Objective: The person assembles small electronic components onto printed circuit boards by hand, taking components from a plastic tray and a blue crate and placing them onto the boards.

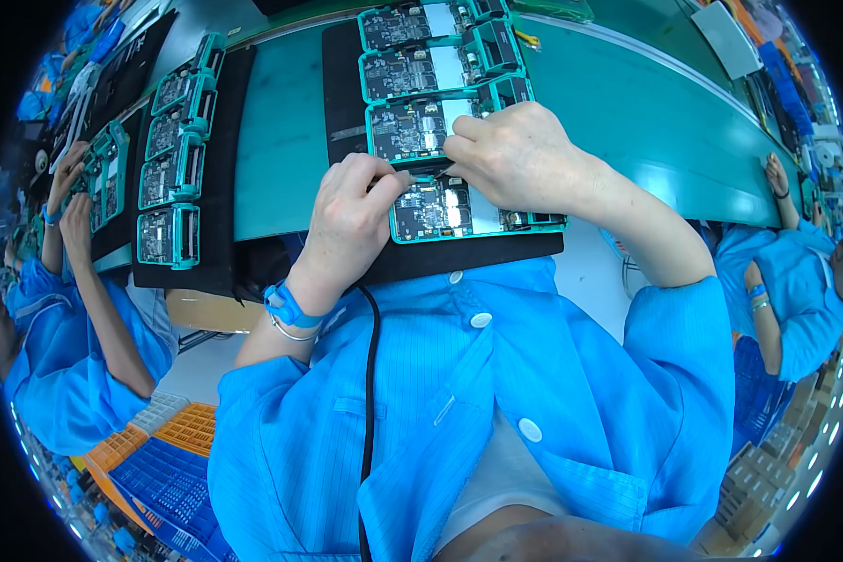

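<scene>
Nearest in a column of four: an open circuit-board unit (423,217), lying face up on a black mat (343,89) over the green worktop (618,122), directly in front of the person. Teal frame, bright along the lower and left edges. Left portion: dark board, densely dotted with small pale and metallic components. Silvery, reflective part (454,208) toward the middle; smooth pale panel (483,214) beside it, partly under the right hand. Darker parts show at the right end, also partly covered.

Left hand (354,214): thumb and forefinger drawn close together at the unit's upper edge. Right hand (520,155): fingers curled, tips bunched near the same edge, just right of the left fingertips. Whether either hand pinches anything: cannot tell; detail too small, partly hidden.

The next unit up (405,129) shows similar teal framing, dark board and pale panel; right hand overlaps its lower right.
</scene>
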`<action>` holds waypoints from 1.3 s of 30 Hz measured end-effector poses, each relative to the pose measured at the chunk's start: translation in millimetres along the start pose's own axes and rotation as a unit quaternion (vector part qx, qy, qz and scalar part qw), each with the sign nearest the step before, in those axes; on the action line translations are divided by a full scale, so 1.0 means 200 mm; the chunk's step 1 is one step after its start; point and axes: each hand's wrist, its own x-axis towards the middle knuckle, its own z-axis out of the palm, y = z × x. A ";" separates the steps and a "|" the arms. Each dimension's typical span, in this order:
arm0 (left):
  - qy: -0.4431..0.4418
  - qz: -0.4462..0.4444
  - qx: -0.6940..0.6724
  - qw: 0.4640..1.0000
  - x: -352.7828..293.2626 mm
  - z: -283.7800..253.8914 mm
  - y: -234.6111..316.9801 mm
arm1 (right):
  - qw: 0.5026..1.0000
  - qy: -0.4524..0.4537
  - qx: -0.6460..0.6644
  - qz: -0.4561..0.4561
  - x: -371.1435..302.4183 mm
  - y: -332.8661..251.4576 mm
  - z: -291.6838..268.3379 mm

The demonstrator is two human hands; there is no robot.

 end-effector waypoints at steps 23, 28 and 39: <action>0.001 -0.015 -0.017 1.000 -0.01 0.00 -0.01 | 1.000 0.005 0.001 -0.004 -0.01 -0.01 0.00; 0.003 -0.016 -0.019 1.000 -0.01 0.01 0.00 | 0.998 0.043 -0.028 -0.032 -0.02 0.00 0.04; -0.003 -0.007 0.014 1.000 -0.01 0.00 0.03 | 0.999 0.014 -0.021 -0.037 -0.02 -0.01 0.01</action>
